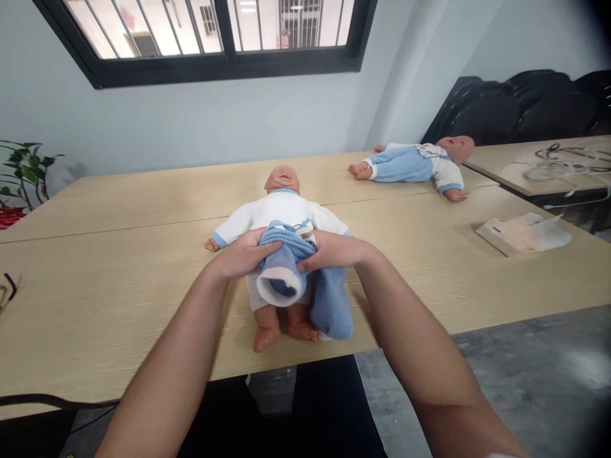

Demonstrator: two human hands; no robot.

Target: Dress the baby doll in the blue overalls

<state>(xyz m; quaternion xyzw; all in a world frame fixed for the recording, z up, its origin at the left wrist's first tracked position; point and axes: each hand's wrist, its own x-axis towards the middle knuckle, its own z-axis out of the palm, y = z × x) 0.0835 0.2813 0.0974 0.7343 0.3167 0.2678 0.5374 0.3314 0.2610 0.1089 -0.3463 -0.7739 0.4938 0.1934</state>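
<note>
A baby doll [281, 202] in a white long-sleeved top with blue cuffs lies on its back, feet toward me. Above its belly and legs, both my hands hold blue baby trousers [331, 302] bunched up. My left hand [245, 253] is closed on the gathered cloth at one side, thumb on top. On the other side my right hand [329, 250] grips the gathered part. One trouser leg points at me with its white cuff opening showing; the other hangs down over the doll's side. The doll's bare feet stick out below the cloth.
Another doll [405, 164], dressed in blue and white, lies at the back right of the table [119, 273]. A white box [515, 235] with clear plastic sits at right. Cables [568, 162] lie on a further table. A plant [26, 172] stands at left, and black chairs [515, 105] at right.
</note>
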